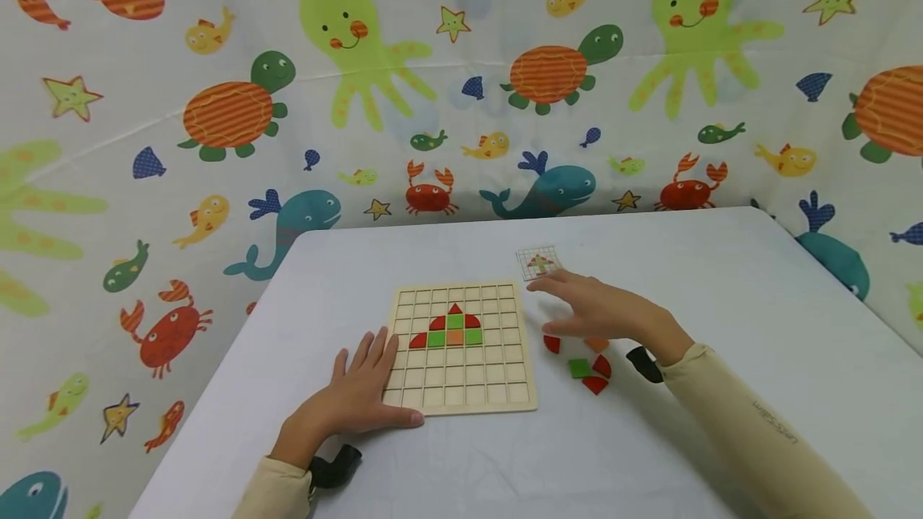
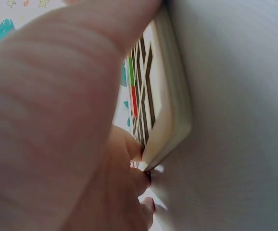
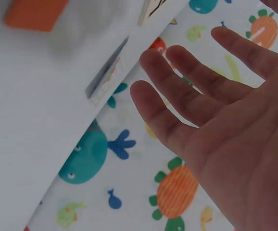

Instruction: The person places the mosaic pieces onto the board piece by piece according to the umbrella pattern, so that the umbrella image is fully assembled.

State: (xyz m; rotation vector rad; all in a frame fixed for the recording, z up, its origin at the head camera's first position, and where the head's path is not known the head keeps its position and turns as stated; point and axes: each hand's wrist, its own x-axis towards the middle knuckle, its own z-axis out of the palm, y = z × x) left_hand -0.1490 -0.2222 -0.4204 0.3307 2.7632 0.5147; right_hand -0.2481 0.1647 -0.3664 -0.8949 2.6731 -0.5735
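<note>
A pale wooden grid board (image 1: 497,379) lies on the table. On it, a red triangle (image 1: 456,310) tops a row of a green square (image 1: 455,322) between two red curved pieces. The row below has a red piece (image 1: 418,341), two green squares and an orange square (image 1: 455,337). My left hand (image 1: 356,395) rests with straight fingers along the board's left edge, its thumb along the near edge (image 2: 177,110). My right hand (image 1: 606,309) hovers, fingers extended and nothing held, above loose pieces and beside a small printed card (image 1: 537,261).
Right of the board lie a green square (image 1: 579,368), an orange piece (image 1: 597,345) and several red curved pieces (image 1: 594,384). A white cloth covers the table (image 1: 461,471). Behind it hangs a curtain (image 1: 461,38) printed with sea animals.
</note>
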